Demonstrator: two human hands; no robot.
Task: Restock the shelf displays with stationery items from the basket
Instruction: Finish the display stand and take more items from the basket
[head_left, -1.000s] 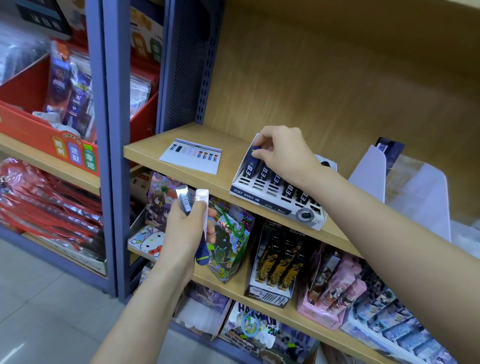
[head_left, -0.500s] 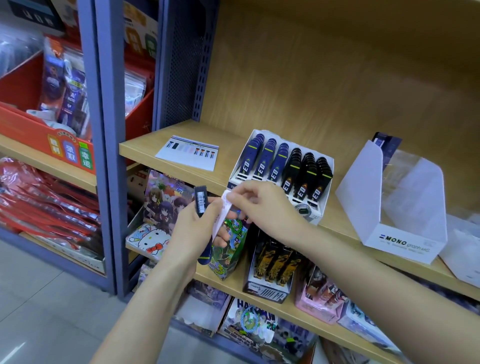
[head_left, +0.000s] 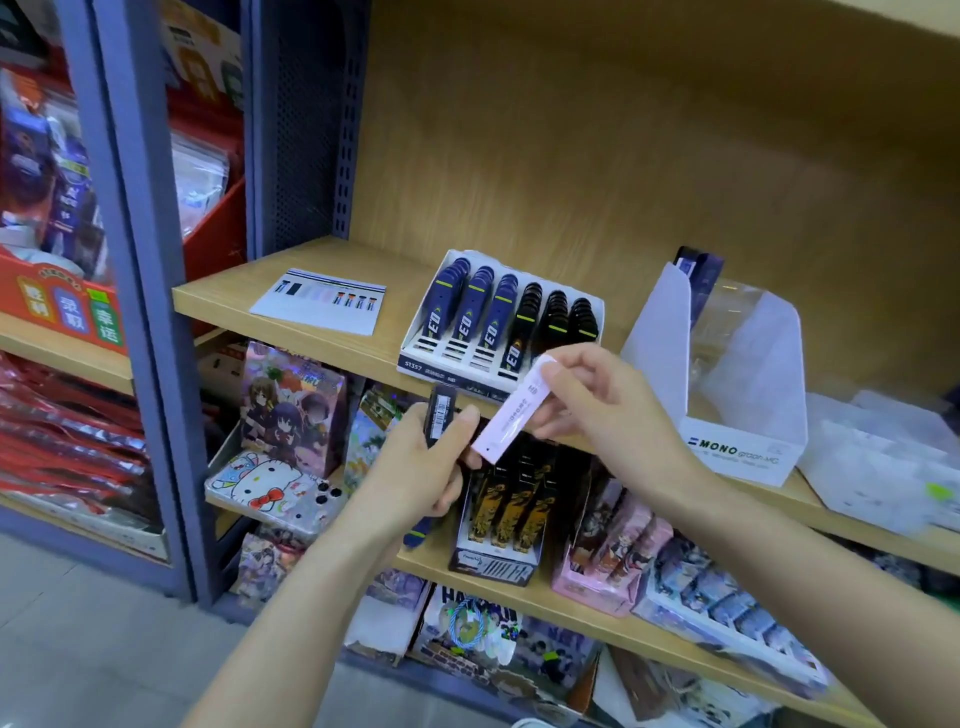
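Head view: the pale wooden shelf carries a white cardboard MONO display box and a white tray of blue and black lead cases. In front, the right hand pinches a slim pink-white case. The left hand grips a dark barcoded case.

A pale pink case, navy cases, black cases, white tray.

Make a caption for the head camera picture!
Right hand pinches a pale pink case; left hand grips a dark barcoded case near the display box.
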